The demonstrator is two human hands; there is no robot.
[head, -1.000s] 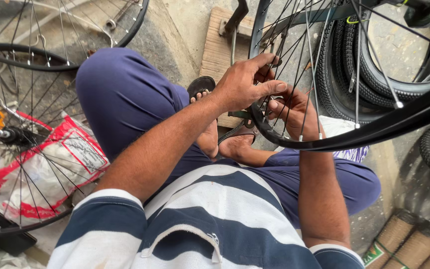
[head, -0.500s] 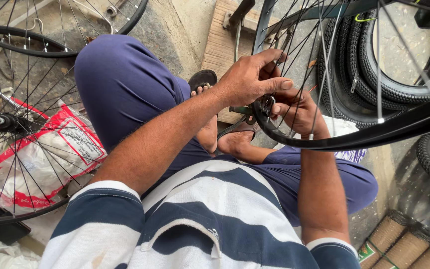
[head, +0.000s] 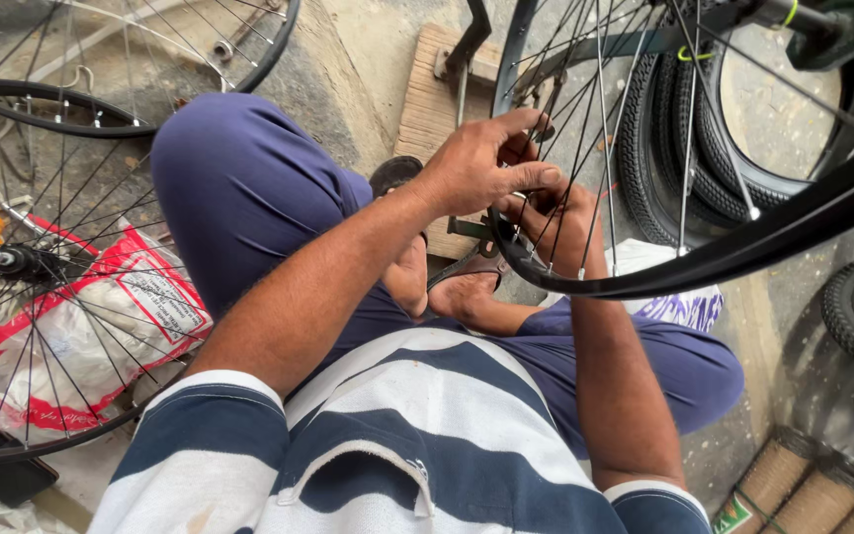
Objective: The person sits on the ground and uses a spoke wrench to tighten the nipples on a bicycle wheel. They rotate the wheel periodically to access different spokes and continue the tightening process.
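Black and thin, the wheel rim stood upright just in front of our hands, its curve sweeping from our knees up to the right, spokes fanning away from us. Our left hand lay nearer the camera, fingers pinched around a spoke close to the rim. Our right hand sat behind the spokes, curled; on what, we could not tell.
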